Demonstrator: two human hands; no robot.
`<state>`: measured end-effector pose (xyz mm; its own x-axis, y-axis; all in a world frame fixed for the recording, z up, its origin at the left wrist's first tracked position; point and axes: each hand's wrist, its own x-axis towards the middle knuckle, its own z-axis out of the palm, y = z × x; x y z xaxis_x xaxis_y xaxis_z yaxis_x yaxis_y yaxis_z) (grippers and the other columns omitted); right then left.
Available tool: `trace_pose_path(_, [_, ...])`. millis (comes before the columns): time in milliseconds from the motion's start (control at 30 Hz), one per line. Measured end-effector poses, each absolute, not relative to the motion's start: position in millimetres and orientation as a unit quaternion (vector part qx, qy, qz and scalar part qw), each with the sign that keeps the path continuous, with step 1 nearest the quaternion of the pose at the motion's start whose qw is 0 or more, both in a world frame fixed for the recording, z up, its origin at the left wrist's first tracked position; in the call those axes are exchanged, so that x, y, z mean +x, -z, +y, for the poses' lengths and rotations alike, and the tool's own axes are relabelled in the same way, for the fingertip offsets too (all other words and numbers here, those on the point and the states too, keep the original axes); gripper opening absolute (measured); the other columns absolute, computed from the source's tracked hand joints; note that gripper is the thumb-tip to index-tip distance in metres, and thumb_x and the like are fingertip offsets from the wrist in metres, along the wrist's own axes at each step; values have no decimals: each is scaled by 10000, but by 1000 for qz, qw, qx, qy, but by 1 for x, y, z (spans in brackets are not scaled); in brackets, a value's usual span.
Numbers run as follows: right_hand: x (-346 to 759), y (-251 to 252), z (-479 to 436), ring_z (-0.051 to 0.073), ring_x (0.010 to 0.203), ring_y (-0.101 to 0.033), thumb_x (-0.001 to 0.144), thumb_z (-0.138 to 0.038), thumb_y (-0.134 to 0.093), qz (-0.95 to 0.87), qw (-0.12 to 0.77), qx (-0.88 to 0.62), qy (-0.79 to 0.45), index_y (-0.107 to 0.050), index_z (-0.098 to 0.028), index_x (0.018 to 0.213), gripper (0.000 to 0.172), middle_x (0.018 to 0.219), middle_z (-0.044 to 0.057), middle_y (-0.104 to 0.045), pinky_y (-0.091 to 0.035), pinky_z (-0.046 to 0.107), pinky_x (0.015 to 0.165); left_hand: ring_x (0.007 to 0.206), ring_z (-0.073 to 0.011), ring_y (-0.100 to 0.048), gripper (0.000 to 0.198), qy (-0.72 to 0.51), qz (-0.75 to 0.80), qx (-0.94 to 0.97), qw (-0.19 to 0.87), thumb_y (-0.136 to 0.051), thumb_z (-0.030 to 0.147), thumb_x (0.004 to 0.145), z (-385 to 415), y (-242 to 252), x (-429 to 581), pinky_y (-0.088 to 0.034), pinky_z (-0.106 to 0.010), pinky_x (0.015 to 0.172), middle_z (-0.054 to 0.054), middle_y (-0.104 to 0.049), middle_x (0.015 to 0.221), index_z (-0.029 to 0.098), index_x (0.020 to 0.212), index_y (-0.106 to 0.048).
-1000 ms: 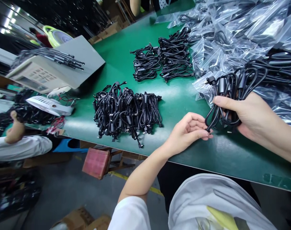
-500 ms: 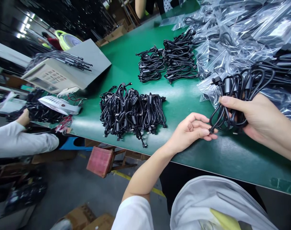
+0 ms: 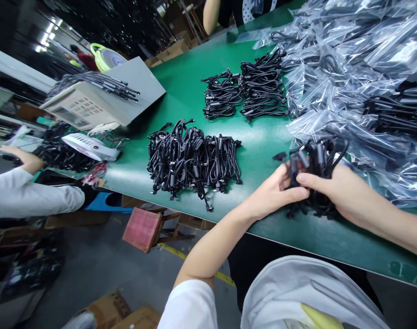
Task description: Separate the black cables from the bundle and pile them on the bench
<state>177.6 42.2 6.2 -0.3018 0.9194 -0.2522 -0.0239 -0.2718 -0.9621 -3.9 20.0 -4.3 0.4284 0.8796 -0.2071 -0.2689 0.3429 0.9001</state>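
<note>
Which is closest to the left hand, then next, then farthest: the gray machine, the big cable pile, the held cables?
1. Held cables: in the right hand, touching the left hand too.
2. Big cable pile: left of both hands.
3. Gray machine: farther left, past the pile.

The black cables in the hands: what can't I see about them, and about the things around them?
All in the head view:
- Held cables: their number; blur and the right hand hide it.
- Left hand: some fingertips, behind the cables.
- Plastic bags: the pile's full extent, cut off by the top and right edges.
- Pale machine's keys: any markings, too small to read.
</note>
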Motion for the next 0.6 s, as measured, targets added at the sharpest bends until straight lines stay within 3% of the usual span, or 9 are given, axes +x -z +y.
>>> trace_pose_path(100, [178, -4, 34, 288, 1114, -695, 894, -540, -742, -492, 311, -442, -683, -787, -339, 1088, 283, 1116, -12, -788, -515, 434, 1033, 1153, -267, -657, 591, -382, 364, 396, 752, -888, 485, 748, 20, 7, -1, -561, -396, 956, -93, -692, 1207, 206, 1218, -663])
trace_pose_path(167, [179, -10, 36, 287, 1170, -677, 910, -557, -721, -483, 327, -450, -676, -797, -342, 1082, 286, 1131, -11, -786, -486, 438, 1086, 1104, -239, -669, 532, -410, 369, 372, 746, -852, 480, 789, 21, 5, -1, -577, -357, 882, -91, -682, 1225, 212, 1208, -665])
trace_pose_path(233, [178, -18, 43, 269, 1106, -689, 865, -563, -766, -466, 367, -465, -657, -810, -326, 989, 272, 1008, -14, -783, -498, 419, 1069, 1012, -183, -676, 487, -442, 380, 357, 730, -852, 442, 793, 21, 1, -3, -555, -260, 759, -84, -671, 1216, 207, 1178, -669])
trace_pose_path(300, [178, -27, 50, 252, 970, -704, 771, -588, -838, -427, 394, -479, -658, -809, -307, 892, 307, 858, -19, -753, -550, 398, 968, 810, -107, -643, 463, -447, 394, 349, 723, -887, 400, 752, 21, -2, -4, -468, -185, 599, -49, -673, 1062, 185, 1102, -674])
trace_pose_path(433, [180, -35, 58, 218, 811, -683, 600, -552, -950, -385, 399, -473, -685, -803, -284, 813, 373, 790, -19, -740, -564, 334, 767, 535, -29, -450, 520, -413, 405, 346, 738, -946, 396, 657, 21, -5, -4, -349, -176, 473, 51, -578, 755, 173, 1022, -650])
trace_pose_path(600, [182, -30, 55, 210, 783, -657, 673, -508, -919, -436, 366, -439, -695, -801, -292, 800, 277, 798, -22, -740, -533, 346, 779, 496, -25, -394, 445, -461, 394, 355, 712, -863, 491, 762, 22, -4, -5, -304, -180, 438, 64, -519, 700, 173, 1002, -666])
